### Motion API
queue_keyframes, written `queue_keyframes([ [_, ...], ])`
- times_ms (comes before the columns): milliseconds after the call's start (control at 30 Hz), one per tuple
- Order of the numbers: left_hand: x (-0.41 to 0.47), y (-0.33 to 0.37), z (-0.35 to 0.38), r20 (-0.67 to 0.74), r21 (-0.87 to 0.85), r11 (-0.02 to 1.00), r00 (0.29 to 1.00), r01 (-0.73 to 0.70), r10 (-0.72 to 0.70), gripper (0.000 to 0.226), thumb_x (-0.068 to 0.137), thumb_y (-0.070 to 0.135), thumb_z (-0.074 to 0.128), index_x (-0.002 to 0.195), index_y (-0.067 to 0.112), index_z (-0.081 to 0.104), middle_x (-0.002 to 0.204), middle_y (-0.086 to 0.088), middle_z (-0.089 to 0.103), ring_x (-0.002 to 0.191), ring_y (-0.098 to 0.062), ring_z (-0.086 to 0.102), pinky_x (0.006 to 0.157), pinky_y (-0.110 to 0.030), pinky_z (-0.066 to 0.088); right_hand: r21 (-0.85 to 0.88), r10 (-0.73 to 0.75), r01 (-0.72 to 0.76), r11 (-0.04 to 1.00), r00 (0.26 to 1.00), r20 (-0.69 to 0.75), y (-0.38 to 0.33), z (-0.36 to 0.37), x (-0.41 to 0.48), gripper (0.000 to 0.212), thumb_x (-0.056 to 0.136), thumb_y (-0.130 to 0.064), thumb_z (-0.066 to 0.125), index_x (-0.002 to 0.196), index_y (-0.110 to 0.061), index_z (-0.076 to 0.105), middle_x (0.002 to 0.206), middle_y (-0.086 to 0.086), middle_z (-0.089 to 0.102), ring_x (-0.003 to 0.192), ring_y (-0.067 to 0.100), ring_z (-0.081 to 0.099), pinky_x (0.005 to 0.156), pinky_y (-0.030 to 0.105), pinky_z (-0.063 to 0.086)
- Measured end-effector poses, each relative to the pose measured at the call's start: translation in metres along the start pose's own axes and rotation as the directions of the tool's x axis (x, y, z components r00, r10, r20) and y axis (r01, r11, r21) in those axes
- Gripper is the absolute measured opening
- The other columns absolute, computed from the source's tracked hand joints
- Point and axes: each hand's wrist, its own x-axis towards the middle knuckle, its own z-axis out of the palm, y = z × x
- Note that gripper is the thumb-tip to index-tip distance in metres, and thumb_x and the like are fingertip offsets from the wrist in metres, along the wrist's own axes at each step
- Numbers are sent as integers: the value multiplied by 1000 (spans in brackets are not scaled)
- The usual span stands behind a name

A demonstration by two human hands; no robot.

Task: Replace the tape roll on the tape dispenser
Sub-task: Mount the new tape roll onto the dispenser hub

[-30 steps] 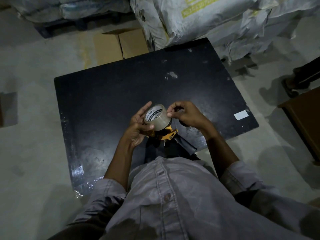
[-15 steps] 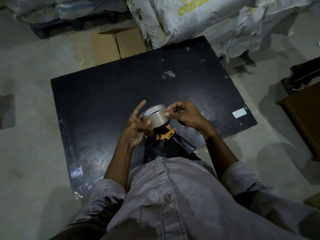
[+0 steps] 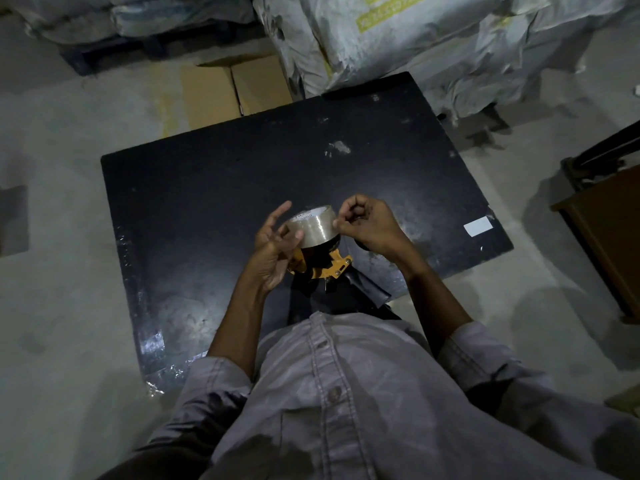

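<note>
head | one tape roll [image 3: 313, 227] | one tape dispenser [image 3: 325, 266] | two hands

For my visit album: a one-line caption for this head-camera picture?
Over a black table, two hands seat a clear tape roll on an orange dispenser.

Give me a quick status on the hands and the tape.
Left hand steadies the tape roll, fingers spread. Right hand pinches at the roll's edge. Roll sits on the orange dispenser. Nothing in the way.
</note>
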Motion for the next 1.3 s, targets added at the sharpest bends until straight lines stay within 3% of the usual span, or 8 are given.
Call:
queue_keyframes([
  [133,3,3,8,-99,53,998,995,17,-12,61,103,5,75,158,10,51,143,-17,68,117,-25,76,86,-32,65,29,10,-9,1000,998,-54,0,3,1,30,95,2,85,99,-19,64,89,1,75,84,15,70,82,33,63],
  [267,10,-1,15,-240,285,958,970,46,25,55,96,11,85,146,7,61,139,-18,70,121,-30,74,84,-33,66,-18,68,-71,997,989,-134,3,13,1,30,87,-2,86,91,-21,62,89,19,77,77,19,71,82,49,65],
  [433,12,-2,19,-253,524,851,961,38,113,8,99,17,82,104,10,82,94,-7,81,84,-17,73,74,-39,57,-123,59,-77,989,988,-144,5,21,0,29,83,-9,88,90,-19,62,87,5,82,85,36,80,83,63,68],
  [567,6,0,29,-215,517,854,975,66,55,28,99,29,84,95,1,85,83,-13,83,76,-24,76,79,-45,60,-228,-52,29,973,994,-95,-1,28,-3,38,88,-5,90,88,-20,56,76,-16,75,70,10,72,70,38,62],
  [800,8,-3,31,-299,486,862,954,146,7,29,89,31,94,81,5,84,89,-25,82,86,-41,81,85,-54,61,-423,-247,223,879,969,-4,-1,38,-9,36,89,-16,85,91,-29,52,73,-3,74,66,12,73,67,35,59],
  [967,8,-10,25,-295,476,862,955,173,-29,20,94,13,87,92,-7,82,95,-32,81,88,-39,78,88,-58,60,-459,-265,275,845,960,87,2,38,-9,27,91,-24,81,92,-33,55,83,-6,79,74,15,78,71,52,65],
  [1133,7,-10,20,-256,566,814,966,129,25,10,96,8,84,97,-1,82,89,-19,84,92,-40,84,85,-51,65,-366,-225,221,904,974,32,8,22,-3,19,96,-25,91,105,-18,75,105,-6,74,93,18,76,83,40,65],
  [1300,8,-7,18,-151,744,669,975,2,165,6,99,7,80,93,8,80,86,-9,82,80,-22,80,79,-43,64,-283,-55,26,959,994,-94,24,13,2,46,100,-61,81,138,-36,74,141,-2,57,115,14,68,97,34,61],
])
